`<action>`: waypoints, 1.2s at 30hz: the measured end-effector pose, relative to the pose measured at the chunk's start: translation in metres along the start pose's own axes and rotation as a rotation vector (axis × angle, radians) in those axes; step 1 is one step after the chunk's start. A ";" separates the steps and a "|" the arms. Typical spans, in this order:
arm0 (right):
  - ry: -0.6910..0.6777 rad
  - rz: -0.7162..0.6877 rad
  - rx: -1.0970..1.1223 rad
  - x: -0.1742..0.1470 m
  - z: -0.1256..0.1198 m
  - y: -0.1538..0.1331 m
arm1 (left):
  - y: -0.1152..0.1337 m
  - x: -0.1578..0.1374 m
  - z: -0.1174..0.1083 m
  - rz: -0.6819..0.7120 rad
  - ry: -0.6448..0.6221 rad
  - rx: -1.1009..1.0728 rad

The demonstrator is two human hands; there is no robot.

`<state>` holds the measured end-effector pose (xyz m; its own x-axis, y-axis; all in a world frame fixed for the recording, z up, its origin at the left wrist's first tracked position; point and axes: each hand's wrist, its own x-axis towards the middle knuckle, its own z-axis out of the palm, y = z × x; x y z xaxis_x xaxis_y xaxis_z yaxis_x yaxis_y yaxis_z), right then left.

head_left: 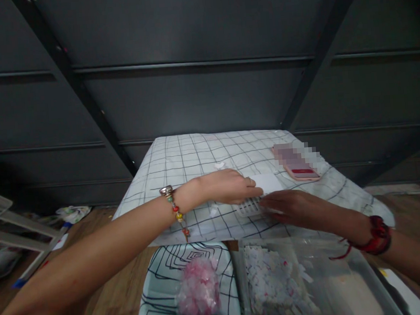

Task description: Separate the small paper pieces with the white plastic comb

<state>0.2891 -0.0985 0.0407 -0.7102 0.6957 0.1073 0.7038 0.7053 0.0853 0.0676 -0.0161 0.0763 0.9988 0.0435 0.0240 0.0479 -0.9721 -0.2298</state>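
Note:
Over the middle of the table, my left hand (231, 187) has its fingers curled together in a pinch; what lies between them is hidden. Just to its right, my right hand (288, 205) is slightly blurred, its fingers closed at the right edge of a white sheet with rows of small dark marks (249, 206). Behind both hands a plain white piece (267, 181) shows; whether it belongs to the same sheet I cannot tell. Small white scraps (219, 165) lie on the checked cloth behind my left hand.
A phone (297, 166) rests on the checked tablecloth (188, 154) at right. Nearer me are a patterned stool (154, 286) with a bag of pink items (199, 290), and a clear plastic bin (328, 255) holding many small printed pieces (272, 278). Dark panels (199, 100) stand behind the table.

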 end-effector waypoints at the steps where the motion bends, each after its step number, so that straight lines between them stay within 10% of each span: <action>1: 0.007 -0.001 -0.024 -0.001 0.003 0.001 | 0.000 -0.001 0.003 0.011 -0.017 -0.019; 9: -0.046 -0.042 -0.044 -0.002 0.010 0.010 | 0.011 0.004 0.019 0.158 -0.088 0.023; 15: -0.065 -0.021 -0.020 0.001 -0.001 0.008 | 0.016 0.003 0.025 0.308 0.109 0.126; 27: 0.349 0.085 -0.285 0.015 -0.034 0.021 | -0.028 -0.045 -0.031 -0.363 0.293 -0.108; 36: 0.209 -0.036 -0.332 0.074 -0.034 0.002 | -0.043 -0.139 0.034 -0.688 0.126 -0.199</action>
<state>0.2385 -0.0502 0.0828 -0.7401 0.6043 0.2951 0.6698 0.6226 0.4046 -0.0725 0.0277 0.0502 0.7337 0.6447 0.2144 0.6491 -0.7584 0.0591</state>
